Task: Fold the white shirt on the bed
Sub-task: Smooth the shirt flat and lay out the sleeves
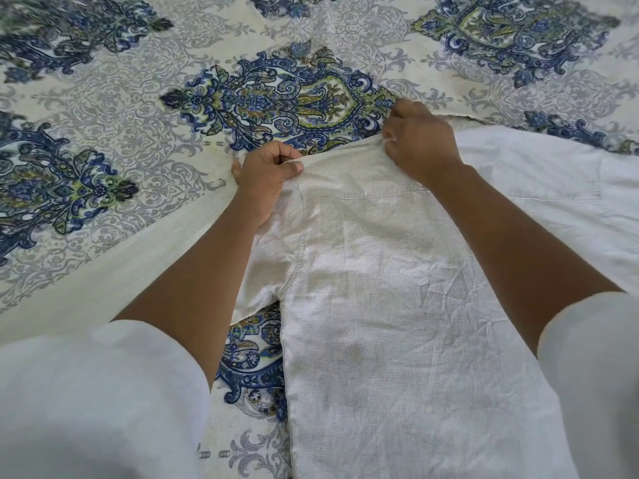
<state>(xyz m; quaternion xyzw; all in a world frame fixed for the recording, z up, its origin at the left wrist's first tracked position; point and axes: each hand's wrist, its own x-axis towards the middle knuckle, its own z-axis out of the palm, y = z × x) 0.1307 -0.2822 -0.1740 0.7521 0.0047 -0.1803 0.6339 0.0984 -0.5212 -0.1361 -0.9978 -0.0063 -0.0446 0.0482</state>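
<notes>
The white shirt [380, 288] lies flat on the bed, its body running from the bottom edge up to the middle of the view. One sleeve spreads to the right, another to the lower left under my arm. My left hand [266, 174] pinches the shirt's top edge at the left shoulder. My right hand [418, 140] grips the same top edge further right, near the collar area. Both fists are closed on the fabric, about a shoulder's width apart.
The bedspread [138, 108] is cream with grey scrolls and large blue-green paisley medallions; it fills the whole view. My white sleeves [96, 392] cover the lower left and lower right corners.
</notes>
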